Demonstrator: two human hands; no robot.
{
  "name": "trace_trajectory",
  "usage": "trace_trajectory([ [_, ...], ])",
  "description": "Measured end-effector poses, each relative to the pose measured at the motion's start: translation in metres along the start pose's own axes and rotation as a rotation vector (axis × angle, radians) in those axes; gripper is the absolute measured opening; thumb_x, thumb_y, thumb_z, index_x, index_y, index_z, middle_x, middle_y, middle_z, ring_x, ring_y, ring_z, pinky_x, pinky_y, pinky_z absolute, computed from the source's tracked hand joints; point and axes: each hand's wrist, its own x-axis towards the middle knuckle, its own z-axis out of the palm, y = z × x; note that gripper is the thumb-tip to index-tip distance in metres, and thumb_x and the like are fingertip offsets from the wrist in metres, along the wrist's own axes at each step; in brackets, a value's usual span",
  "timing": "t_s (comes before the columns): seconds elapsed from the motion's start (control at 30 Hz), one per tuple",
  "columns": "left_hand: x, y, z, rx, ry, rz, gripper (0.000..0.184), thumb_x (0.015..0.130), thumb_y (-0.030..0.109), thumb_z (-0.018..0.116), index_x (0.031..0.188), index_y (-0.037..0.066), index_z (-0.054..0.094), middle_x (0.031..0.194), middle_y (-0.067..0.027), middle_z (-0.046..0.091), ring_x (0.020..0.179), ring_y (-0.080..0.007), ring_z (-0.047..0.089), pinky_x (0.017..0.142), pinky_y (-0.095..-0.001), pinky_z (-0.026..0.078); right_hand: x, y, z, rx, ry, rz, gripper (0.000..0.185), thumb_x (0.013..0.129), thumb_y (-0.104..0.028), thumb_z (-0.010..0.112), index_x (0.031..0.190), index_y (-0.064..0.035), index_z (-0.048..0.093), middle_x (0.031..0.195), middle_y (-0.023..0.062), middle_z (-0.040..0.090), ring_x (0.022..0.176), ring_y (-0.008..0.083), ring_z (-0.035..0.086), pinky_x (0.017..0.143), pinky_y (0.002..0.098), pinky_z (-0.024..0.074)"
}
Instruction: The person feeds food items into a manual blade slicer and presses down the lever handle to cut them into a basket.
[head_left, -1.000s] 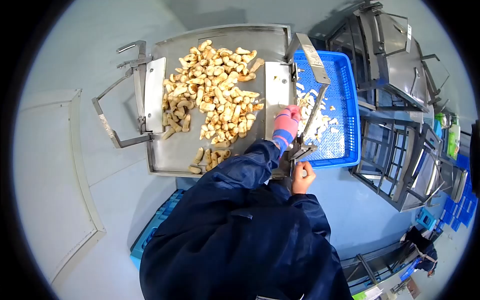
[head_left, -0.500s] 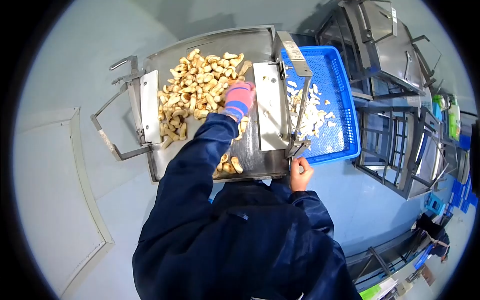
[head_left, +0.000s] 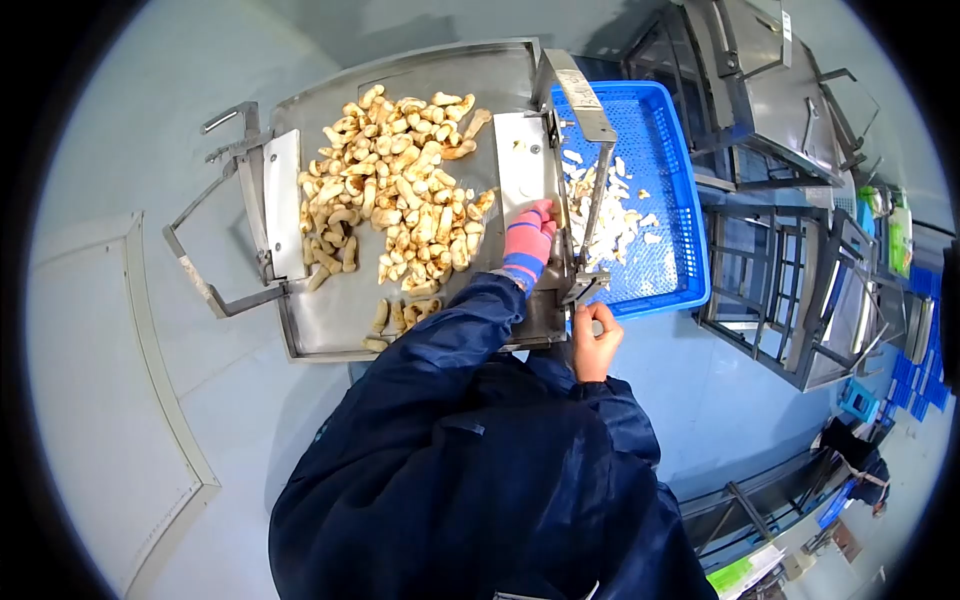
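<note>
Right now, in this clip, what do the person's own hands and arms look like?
The left hand wears a pink glove with blue bands, plainest near the wrist. The right hand wears no glove. Both arms are in long, dark blue sleeves, creased and slightly shiny.

"Equipment, right side?"

"Steel cabinet with handles at 2 o'clock. Open-frame metal rack at 3."

"Further out?"

"Between 3 and 4, a small blue stool, near a group of blue plastic items, too small to identify. At 4, a person in dark clothing. Bright green item between 4 and 5."

"Left?"

"Pale framed panel between 8 and 9."
</note>
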Motion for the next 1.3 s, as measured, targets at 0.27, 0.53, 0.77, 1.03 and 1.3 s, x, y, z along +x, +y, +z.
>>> trace_trajectory([
  [0.27, 0.002, 0.001, 0.004, -0.063, -0.037, -0.089, 0.030, 0.079, 0.007, 0.060, 0.109, 0.006, 0.058, 0.084, -0.0137, 0.064, 0.076, -0.0279, 0.061, 0.069, -0.0349, 0.048, -0.005, 0.038, 0.007, -0.046, 0.014, -0.097, 0.018, 0.080, -0.006, 0.059, 0.065, 0.0005, 0.050, 0.055, 0.0079, 0.048, 0.053, 0.0104, 0.043, 0.052, 0.0296, 0.0392],
  [0.53, 0.008, 0.003, 0.005, -0.132, -0.047, -0.098, 0.025, 0.079, 0.004, 0.059, 0.104, 0.006, 0.059, 0.084, -0.0128, 0.064, 0.076, -0.0245, 0.061, 0.070, -0.0327, 0.048, -0.006, 0.054, 0.008, -0.016, 0.017, -0.130, 0.018, 0.079, -0.004, 0.058, 0.064, 0.0009, 0.049, 0.052, 0.0077, 0.043, 0.052, 0.0095, 0.040, 0.048, 0.0299, 0.0362],
  [0.77, 0.011, 0.008, 0.005, -0.020, -0.051, -0.105, 0.023, 0.079, 0.007, 0.059, 0.101, 0.005, 0.059, 0.083, -0.0132, 0.064, 0.077, -0.0289, 0.062, 0.069, -0.0361, 0.048, -0.004, 0.042, 0.009, -0.034, 0.059, -0.152, 0.019, 0.078, -0.004, 0.059, 0.064, 0.0008, 0.049, 0.052, 0.0093, 0.047, 0.051, 0.0105, 0.041, 0.050, 0.0299, 0.0383],
  [1.03, 0.011, -0.003, 0.013, -0.020, -0.026, -0.122, 0.026, 0.079, 0.009, 0.060, 0.105, 0.004, 0.059, 0.093, -0.0151, 0.065, 0.084, -0.0303, 0.062, 0.075, -0.0350, 0.049, -0.003, 0.014, 0.004, -0.105, 0.072, -0.084, 0.021, 0.080, -0.006, 0.060, 0.063, 0.0007, 0.049, 0.052, 0.0102, 0.044, 0.050, 0.0114, 0.040, 0.049, 0.0299, 0.0374],
  [1.3, 0.010, 0.013, 0.021, -0.225, 0.062, -0.231, 0.023, 0.084, 0.019, 0.058, 0.100, 0.002, 0.062, 0.085, -0.0132, 0.066, 0.078, -0.0217, 0.063, 0.072, -0.0310, 0.048, -0.006, 0.037, 0.008, -0.034, 0.056, -0.085, 0.023, 0.080, -0.006, 0.059, 0.062, 0.0003, 0.047, 0.053, 0.0091, 0.045, 0.050, 0.0121, 0.040, 0.050, 0.0299, 0.0375],
])
